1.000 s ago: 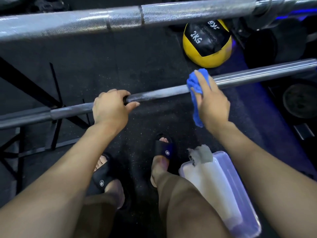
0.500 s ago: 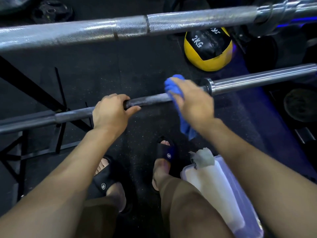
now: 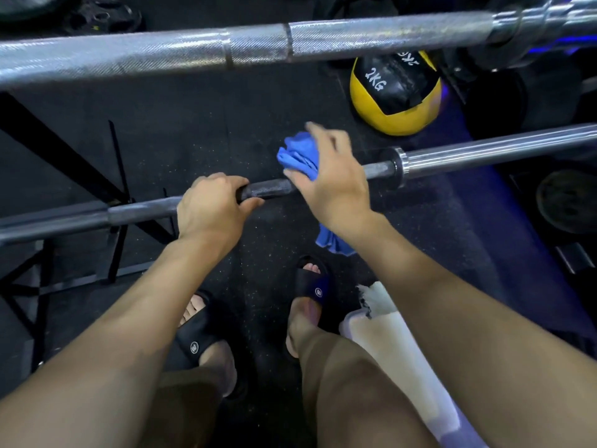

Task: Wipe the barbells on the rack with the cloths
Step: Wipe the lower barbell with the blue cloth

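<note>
My left hand (image 3: 211, 208) curls round the dark shaft of the lower barbell (image 3: 145, 211), fingers over the top and thumb along the near side, so that grip is wrapped tight on the steel. Just to its right, my right hand (image 3: 332, 185) lies over the same bar with the blue cloth (image 3: 298, 156) under the palm. The cloth bunches up beyond my fingers and its tail hangs below the bar past my wrist. My fingers there look fairly straight and a little blurred, pressing the cloth onto the shaft rather than closing round it. A short stretch of bare shaft shows between my two hands. Further right, past the collar, the bar's shiny sleeve (image 3: 497, 153) runs out of view.

The upper barbell (image 3: 258, 48), silver and knurled, crosses the top of the view, well apart from my hands.

On the black rubber floor (image 3: 181, 130) beyond the bars sits a yellow and black medicine ball (image 3: 395, 92) marked 2KG. Near my right foot stands a clear plastic tub (image 3: 347, 328) with a white cloth (image 3: 397, 344) in it. I am wearing black slides (image 3: 197, 341).
</note>
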